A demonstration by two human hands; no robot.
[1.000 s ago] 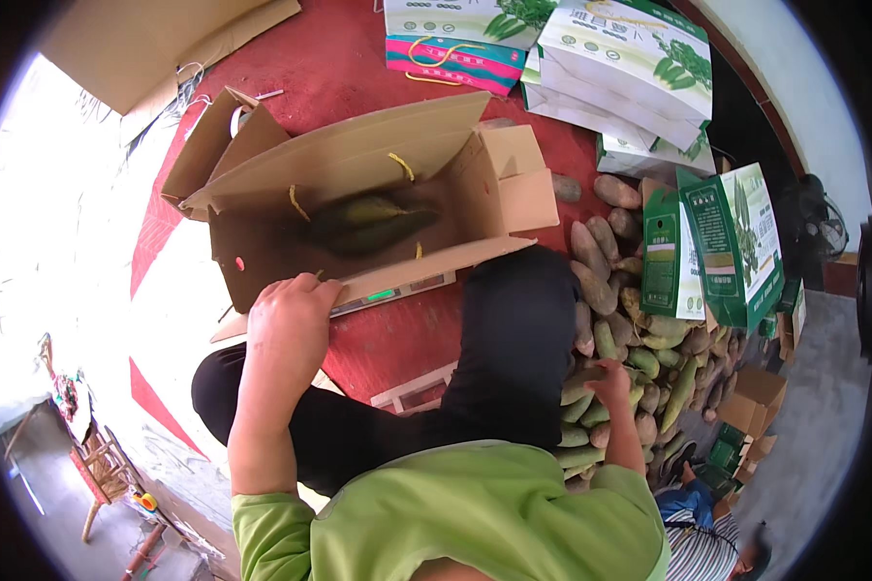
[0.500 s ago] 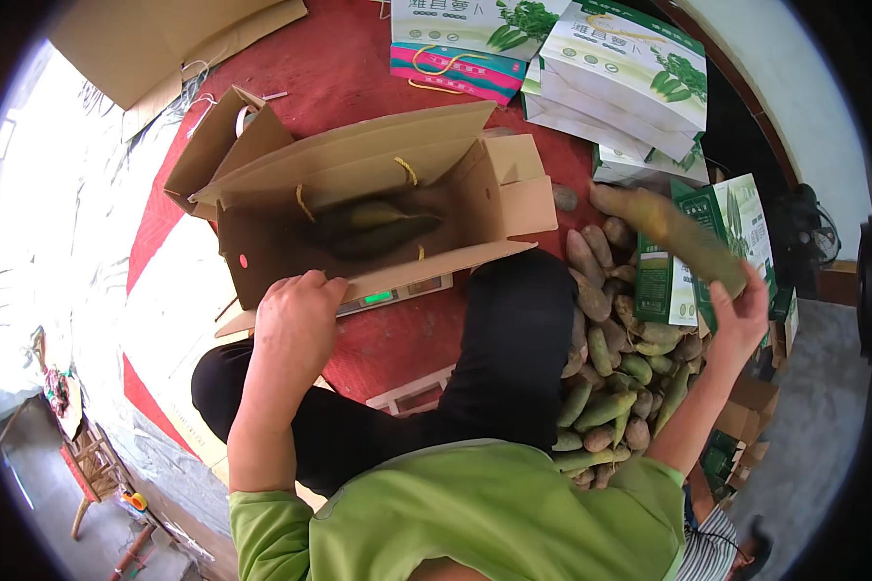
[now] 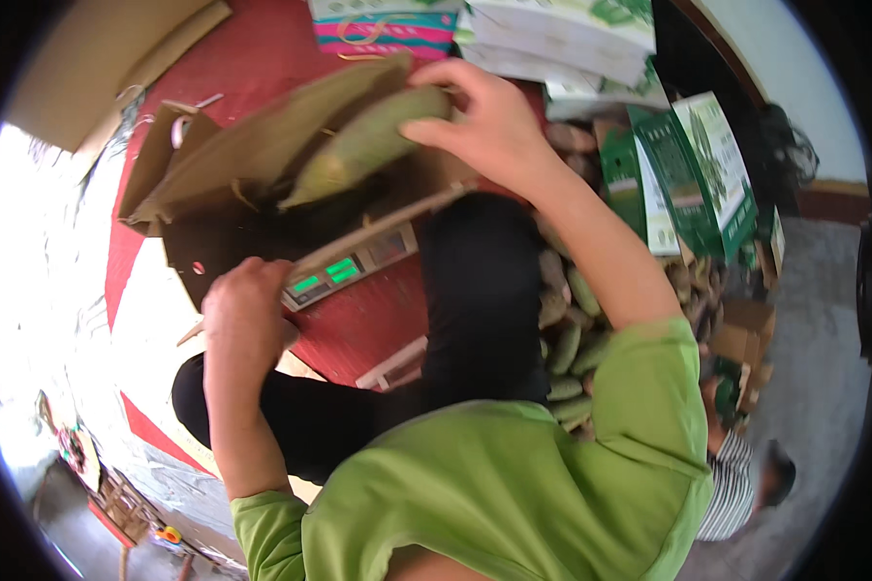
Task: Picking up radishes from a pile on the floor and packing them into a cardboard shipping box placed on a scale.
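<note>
My right hand (image 3: 484,126) is closed round the upper end of a long green radish (image 3: 363,145). It holds the radish tilted over the mouth of an open cardboard box (image 3: 252,145), the tip pointing down to the left. Shadow and the held radish mostly hide the inside of the box. My left hand (image 3: 247,298) grips the box's near edge at its left end, fingers bent over the cardboard. Under this near side a weighing scale (image 3: 358,263) shows lit green digits.
Beside my right knee lies a heap of green radishes (image 3: 567,353). Printed green and white cartons (image 3: 698,174) stand at the right, with more white cartons (image 3: 562,44) at the back. A person in a striped sleeve (image 3: 731,489) is at the lower right. Red cloth (image 3: 358,339) covers the surface.
My right hand has carried the green radish leftward from above the heap to over the box. My left hand stays on the box edge. The view has shifted, and more of the scale's display shows.
</note>
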